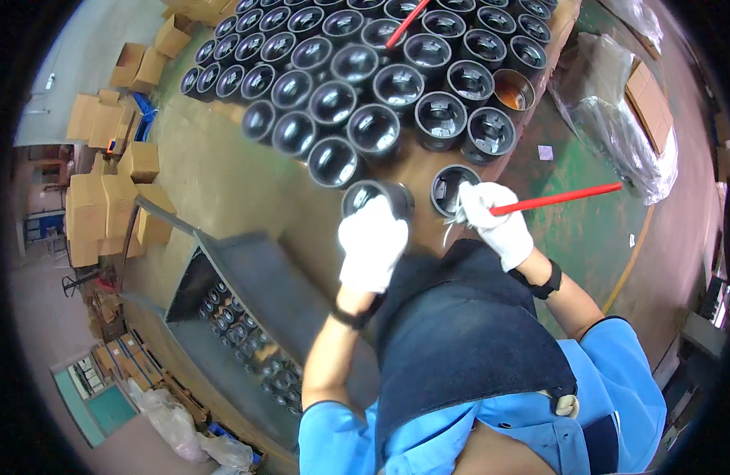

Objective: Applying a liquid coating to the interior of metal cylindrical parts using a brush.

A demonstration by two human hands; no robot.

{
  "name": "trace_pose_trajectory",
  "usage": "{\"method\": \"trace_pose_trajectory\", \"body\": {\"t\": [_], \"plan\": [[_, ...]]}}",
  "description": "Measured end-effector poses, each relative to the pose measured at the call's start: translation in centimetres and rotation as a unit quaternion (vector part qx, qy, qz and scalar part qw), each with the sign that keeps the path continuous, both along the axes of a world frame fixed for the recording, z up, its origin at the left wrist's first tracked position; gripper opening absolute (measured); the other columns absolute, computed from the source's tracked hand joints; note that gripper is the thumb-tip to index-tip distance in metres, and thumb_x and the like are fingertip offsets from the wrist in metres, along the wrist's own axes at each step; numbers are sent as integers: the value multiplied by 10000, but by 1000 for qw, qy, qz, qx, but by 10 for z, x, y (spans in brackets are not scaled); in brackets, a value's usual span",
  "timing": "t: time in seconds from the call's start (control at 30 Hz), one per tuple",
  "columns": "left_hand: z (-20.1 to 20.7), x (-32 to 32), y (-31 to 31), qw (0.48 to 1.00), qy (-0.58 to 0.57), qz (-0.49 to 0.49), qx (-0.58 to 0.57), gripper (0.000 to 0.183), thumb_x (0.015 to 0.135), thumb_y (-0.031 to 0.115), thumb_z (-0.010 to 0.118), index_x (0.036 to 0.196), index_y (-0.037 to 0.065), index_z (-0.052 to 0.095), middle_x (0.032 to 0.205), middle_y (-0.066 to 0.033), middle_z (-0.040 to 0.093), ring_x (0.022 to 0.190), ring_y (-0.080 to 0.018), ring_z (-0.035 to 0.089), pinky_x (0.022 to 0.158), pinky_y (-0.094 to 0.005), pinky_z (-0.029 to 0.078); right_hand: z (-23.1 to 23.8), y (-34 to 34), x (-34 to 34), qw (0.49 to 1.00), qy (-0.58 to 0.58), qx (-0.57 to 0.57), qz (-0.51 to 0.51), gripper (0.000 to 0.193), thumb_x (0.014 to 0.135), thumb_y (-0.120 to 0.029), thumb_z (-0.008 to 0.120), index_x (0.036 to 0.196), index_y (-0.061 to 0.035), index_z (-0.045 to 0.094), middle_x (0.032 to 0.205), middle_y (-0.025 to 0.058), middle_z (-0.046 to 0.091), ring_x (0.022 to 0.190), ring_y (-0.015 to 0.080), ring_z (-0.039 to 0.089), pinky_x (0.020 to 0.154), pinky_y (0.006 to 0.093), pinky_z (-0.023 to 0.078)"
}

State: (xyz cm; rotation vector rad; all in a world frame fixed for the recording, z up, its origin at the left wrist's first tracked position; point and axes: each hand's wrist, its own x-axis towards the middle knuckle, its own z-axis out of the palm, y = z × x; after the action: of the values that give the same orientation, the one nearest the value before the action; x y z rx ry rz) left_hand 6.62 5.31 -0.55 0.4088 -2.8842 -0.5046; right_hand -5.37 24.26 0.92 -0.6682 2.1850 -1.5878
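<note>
Gripping a black cup (378,195) from the near side, my left hand (370,244) is wrapping its white glove around the wall, while my right hand (495,222) is pinching a red stick (556,198) that is pointing out to the right. I am judging that the stick's tip should be working inside the open cup (453,188) just beside it, so I am keeping the held cup steady and tilted toward me. Both cups are sitting at the near edge of the brown table (416,170), just in front of many glossy black cups (357,83) standing in rows with mouths up.
</note>
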Motion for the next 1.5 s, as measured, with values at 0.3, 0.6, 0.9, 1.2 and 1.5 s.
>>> {"method": "trace_pose_trajectory", "body": {"t": [0.3, 0.6, 0.9, 1.2, 1.5], "plan": [[-28, -38, -2, 990, 31, -88, -105, 111, 793, 125, 633, 882, 62, 612, 810, -127, 638, 664, -296, 654, 546, -396, 521, -3, 45, -24, 975, -132, -12, -178, 387, 993, -267, 623, 703, -15, 670, 615, 38, 631, 535, 88, 550, 512, 274, 419], [19, -69, 82, 960, 46, -228, -153, 196, 915, 260, 621, 963, 73, 653, 724, -53, 581, 653, -204, 622, 526, -342, 490, -21, 85, -175, 962, -88, -25, -259, 373, 993, -405, 599, 983, -72, 768, 813, 9, 717, 699, 55, 591, 619, 231, 446], [-17, -71, 85, 988, -34, -147, -22, 243, 886, 308, 658, 853, 67, 664, 739, -153, 656, 710, -279, 688, 568, -386, 553, -97, 73, -234, 967, 41, 124, -217, 406, 975, -393, 621, 985, -2, 733, 929, 48, 754, 852, 125, 659, 809, 290, 511], [19, -57, 67, 783, 62, 81, 614, 304, 794, 154, 732, 1037, -4, 641, 938, -121, 672, 859, -204, 642, 788, -329, 520, 7, 68, -152, 958, -142, -71, -239, 367, 981, -397, 629, 926, -55, 749, 787, 19, 710, 678, 66, 611, 638, 229, 477], [17, -64, 73, 910, 55, 73, 404, 349, 695, 133, 831, 959, 13, 636, 875, -97, 687, 811, -176, 667, 728, -305, 515, 32, 58, -31, 957, -74, -201, -197, 292, 1019, -239, 579, 959, 39, 649, 819, 134, 703, 708, 197, 677, 688, 327, 548]]}}
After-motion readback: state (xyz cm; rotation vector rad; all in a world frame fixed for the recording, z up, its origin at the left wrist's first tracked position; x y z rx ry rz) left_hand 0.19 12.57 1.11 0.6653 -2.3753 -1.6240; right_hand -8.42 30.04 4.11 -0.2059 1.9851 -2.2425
